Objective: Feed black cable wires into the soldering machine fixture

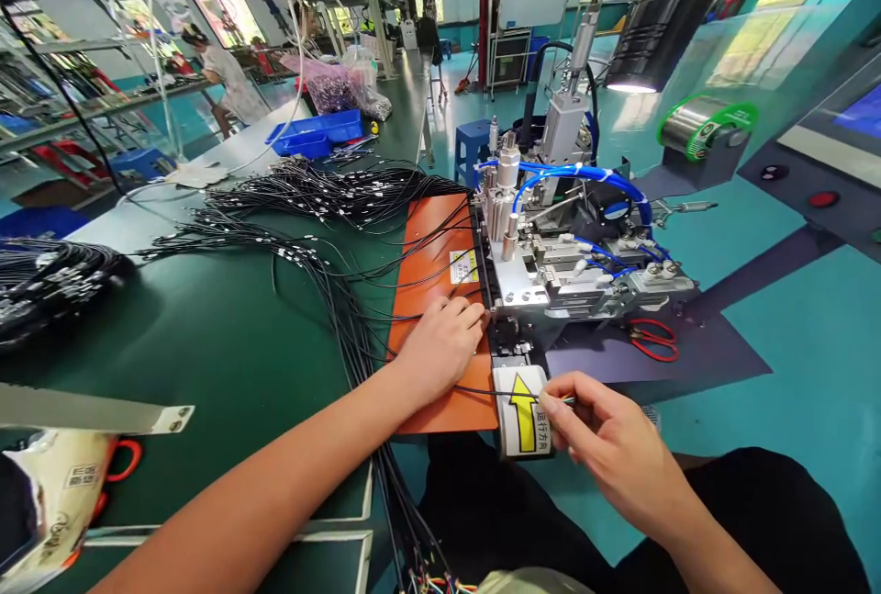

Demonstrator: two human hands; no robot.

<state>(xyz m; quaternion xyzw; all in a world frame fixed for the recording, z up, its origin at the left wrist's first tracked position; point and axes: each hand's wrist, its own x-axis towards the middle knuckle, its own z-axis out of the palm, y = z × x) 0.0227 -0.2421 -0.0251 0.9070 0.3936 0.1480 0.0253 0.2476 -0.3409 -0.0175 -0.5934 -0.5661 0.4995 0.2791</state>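
My left hand (440,341) rests on the orange mat (430,254), fingers curled and pinched on a thin black wire (482,389) beside the metal machine (571,263). My right hand (606,438) is closed in a pinch on the other end of that wire, just right of a white block with a yellow arrow label (524,410). The wire runs taut between both hands, in front of the machine's slot.
A large bundle of black wires (309,218) spreads over the green bench (206,346). Red scissors (651,340) lie right of the machine. Blue bins (317,132) stand further back. A solder spool (702,126) and a lamp (653,25) are at right. A seated person (224,80) works far left.
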